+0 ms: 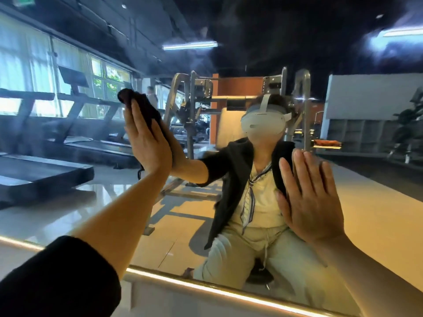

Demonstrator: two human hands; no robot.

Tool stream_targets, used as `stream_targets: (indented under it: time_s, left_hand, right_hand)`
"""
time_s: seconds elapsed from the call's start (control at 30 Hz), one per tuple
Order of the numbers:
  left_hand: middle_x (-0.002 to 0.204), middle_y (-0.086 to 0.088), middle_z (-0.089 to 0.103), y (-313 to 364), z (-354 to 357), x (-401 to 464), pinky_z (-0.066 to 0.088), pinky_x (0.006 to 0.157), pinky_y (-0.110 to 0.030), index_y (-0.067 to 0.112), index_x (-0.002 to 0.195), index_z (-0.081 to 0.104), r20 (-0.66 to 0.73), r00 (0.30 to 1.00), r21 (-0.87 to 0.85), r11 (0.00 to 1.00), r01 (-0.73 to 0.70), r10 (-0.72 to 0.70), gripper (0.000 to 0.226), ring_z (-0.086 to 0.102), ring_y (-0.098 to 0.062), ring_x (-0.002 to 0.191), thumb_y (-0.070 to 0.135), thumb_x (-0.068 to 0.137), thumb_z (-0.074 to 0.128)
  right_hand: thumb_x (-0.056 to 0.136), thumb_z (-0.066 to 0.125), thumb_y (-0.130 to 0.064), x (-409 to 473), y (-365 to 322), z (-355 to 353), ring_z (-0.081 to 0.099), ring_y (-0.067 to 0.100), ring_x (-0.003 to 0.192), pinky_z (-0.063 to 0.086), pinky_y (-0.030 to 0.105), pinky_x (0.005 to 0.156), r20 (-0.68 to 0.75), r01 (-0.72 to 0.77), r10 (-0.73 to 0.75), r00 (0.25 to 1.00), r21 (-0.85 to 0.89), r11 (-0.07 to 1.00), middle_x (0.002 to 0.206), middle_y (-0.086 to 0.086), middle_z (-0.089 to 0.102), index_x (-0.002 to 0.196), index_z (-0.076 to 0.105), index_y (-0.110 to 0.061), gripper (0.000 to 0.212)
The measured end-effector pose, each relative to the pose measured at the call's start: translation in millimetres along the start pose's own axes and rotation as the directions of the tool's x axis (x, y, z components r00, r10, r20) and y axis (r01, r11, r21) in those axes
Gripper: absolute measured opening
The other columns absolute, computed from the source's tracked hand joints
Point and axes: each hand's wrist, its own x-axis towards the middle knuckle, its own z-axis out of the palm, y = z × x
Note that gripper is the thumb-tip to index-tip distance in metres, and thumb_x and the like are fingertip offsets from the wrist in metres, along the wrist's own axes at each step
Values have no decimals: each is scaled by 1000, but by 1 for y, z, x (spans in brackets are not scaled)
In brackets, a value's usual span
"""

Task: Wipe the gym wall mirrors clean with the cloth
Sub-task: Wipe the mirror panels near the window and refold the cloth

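Observation:
The wall mirror [229, 53] fills almost the whole head view, with hazy smears across its upper part. My left hand [146, 143] is raised with straight fingers and presses a dark cloth [146, 106] flat against the glass at centre left. The cloth sticks out above and to the right of my fingers. My right hand [309, 197] lies flat on the mirror at lower right, fingers straight and spread, holding nothing. The reflection shows a person with a headset squatting close to the glass.
The mirror's lit bottom edge [206, 287] runs diagonally across the lower part, with a white ledge below it. Reflected in the glass are treadmills [45, 170] on the left, a weight machine [194, 99] behind, and windows at far left.

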Motion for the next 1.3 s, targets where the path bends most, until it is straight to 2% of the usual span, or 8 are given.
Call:
stream_targets:
  time_s: [0.27, 0.47, 0.63, 0.8, 0.93, 1.03, 1.2, 1.3]
  left_hand:
    - [148, -12, 42, 75, 43, -84, 43, 106, -55, 11, 137, 52, 118, 938, -75, 945, -318, 325, 40, 43, -34, 133, 11, 96, 51]
    - [149, -10, 39, 106, 59, -179, 36, 111, -57, 11, 135, 50, 205, 875, -124, 898, -421, 438, 38, 36, -32, 140, 8, 97, 56]
    - [153, -10, 35, 86, 36, -285, 38, 110, -59, 15, 141, 42, 375, 741, -167, 827, -537, 557, 51, 30, -29, 147, 11, 94, 62]
    - [156, -10, 28, 60, 19, -263, 40, 106, -63, 15, 147, 32, 403, 771, -166, 868, -467, 492, 52, 32, -38, 143, 16, 100, 55]
    - [155, -24, 32, 72, 37, -153, 30, 118, -50, 10, 150, 32, 104, 975, -16, 980, -196, 197, 47, 32, -39, 143, 20, 104, 38]
    - [151, -23, 39, 92, 52, -135, 30, 116, -32, 4, 146, 43, 12, 995, -26, 995, -98, 98, 49, 40, -33, 138, 13, 99, 40]
    - [154, -10, 34, 95, 48, -279, 34, 115, -43, 14, 142, 43, 212, 912, -49, 936, -350, 352, 39, 35, -29, 142, 16, 104, 49]
    - [156, 14, 31, 80, 8, -384, 33, 118, -42, 41, 146, 39, 434, 850, -46, 950, -310, 298, 41, 29, -15, 146, 33, 106, 43]
  right_hand:
    - [104, 32, -46, -1, 2, 0, 17, 34, 153, 23, 54, 121, 3, -3, 3, 1000, 20, 1000, 164, 19, 19, 158, 27, -8, 65]
    - [106, 35, -30, -15, 19, -17, 30, 33, 149, 26, 51, 122, 6, 75, -81, 997, 314, 946, 157, 21, 37, 149, 43, -2, 52]
    - [108, 30, -28, -63, 73, -21, 31, 34, 148, 27, 50, 121, 42, 245, -258, 965, 200, 949, 158, 21, 33, 150, 39, -2, 50]
    - [105, 32, -37, -74, 97, -7, 17, 29, 154, 12, 43, 125, 56, 346, -349, 936, 54, 937, 167, 14, 15, 159, 22, -6, 62]
    - [106, 31, -43, -76, 93, -5, 21, 31, 152, 16, 45, 125, -1, 345, -345, 939, -2, 939, 165, 15, 22, 157, 27, -5, 64]
    - [105, 33, -44, -76, 94, -5, 21, 30, 153, 13, 44, 125, -8, 340, -340, 940, -15, 940, 165, 16, 22, 157, 27, -5, 65]
    - [108, 21, -42, -77, 93, -7, 13, 31, 154, 9, 46, 126, 20, 356, -356, 934, 8, 935, 166, 17, 13, 159, 17, -4, 63]
    - [109, 23, -42, -76, 94, -8, 11, 30, 154, 7, 45, 126, 29, 347, -348, 937, 25, 938, 166, 16, 11, 159, 17, -4, 63]
